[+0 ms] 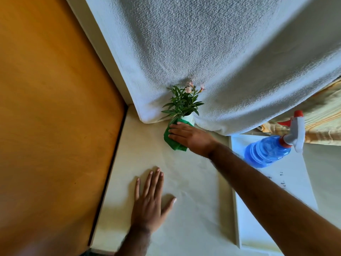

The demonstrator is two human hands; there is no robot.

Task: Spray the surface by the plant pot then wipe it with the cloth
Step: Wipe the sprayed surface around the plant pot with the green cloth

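Note:
A small white plant pot (190, 118) with green leaves and pink flowers stands at the back of the pale cream surface (193, 191), against a hanging white cloth. My right hand (190, 137) presses flat on a green cloth (172, 140) right in front of the pot, its fingertips touching the pot's base. My left hand (149, 200) rests flat on the surface nearer to me, fingers spread, holding nothing. A blue spray bottle (269, 151) with a grey and red trigger head stands to the right on a white tray.
An orange wooden panel (55, 117) borders the surface on the left. The white textured cloth (221, 61) hangs behind the pot. The white tray (295, 183) lies on the right, with a striped yellow fabric (323, 115) behind it.

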